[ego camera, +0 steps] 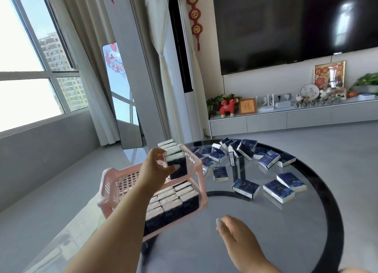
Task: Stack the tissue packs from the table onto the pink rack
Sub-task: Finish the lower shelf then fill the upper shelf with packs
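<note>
Navy-and-white tissue pack [177,166] stands upright, long axis vertical, pinched in the left hand [156,167] over the pink rack [199,166]'s upper tier. Loose packs [245,188] lie on the glass table [286,232] toward two o'clock, nearest the right hand [235,232], which is half-open and holds nothing. Pack lettering is too small to read.

left hand [156,167] grips pack [177,166], pink rack [114,182]

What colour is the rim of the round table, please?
Black, around the table's rim, in the head view.
</note>
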Tool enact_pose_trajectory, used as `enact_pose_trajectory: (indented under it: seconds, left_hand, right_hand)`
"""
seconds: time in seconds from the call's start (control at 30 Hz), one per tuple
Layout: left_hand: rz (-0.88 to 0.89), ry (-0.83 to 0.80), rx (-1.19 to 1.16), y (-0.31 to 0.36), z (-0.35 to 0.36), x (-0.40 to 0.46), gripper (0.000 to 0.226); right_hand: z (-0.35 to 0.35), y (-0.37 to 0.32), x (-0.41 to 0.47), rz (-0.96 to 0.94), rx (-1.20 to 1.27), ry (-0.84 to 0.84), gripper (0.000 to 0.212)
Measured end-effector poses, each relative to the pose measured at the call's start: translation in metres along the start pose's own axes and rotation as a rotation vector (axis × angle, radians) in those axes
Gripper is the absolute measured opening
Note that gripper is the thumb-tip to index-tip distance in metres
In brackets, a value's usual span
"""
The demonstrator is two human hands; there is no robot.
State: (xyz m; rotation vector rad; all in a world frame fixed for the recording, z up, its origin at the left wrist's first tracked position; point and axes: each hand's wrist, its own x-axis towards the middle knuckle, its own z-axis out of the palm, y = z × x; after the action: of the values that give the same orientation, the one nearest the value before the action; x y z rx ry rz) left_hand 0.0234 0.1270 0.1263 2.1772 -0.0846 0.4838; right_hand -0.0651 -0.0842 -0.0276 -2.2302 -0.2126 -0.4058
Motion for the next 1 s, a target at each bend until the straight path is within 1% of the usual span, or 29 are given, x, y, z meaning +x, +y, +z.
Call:
enact_pose_trajectory:
  seconds: [0.2, 0.53, 0.77, 1.0]
  left_hand:
    - [-0.006, 0.02, 0.049, -0.006, 0.004, 0.005, 0.05]
    - [-0.006, 0.026, 0.103, -0.013, 0.005, 0.011, 0.056]
    - [-0.055, 0.043, 0.119, -0.01, 0.005, 0.007, 0.072]
    - [-0.077, 0.038, 0.132, -0.005, 0.0, 0.002, 0.073]
  right_hand:
    - [0.003, 0.002, -0.001, -0.023, 0.003, 0.025, 0.093]
    - [0.005, 0.005, -0.001, -0.041, 0.003, 0.035, 0.084]
    - [0.005, 0.005, -0.002, -0.035, 0.006, 0.041, 0.084]
    - [0.005, 0.005, -0.002, -0.027, 0.003, 0.039, 0.087]
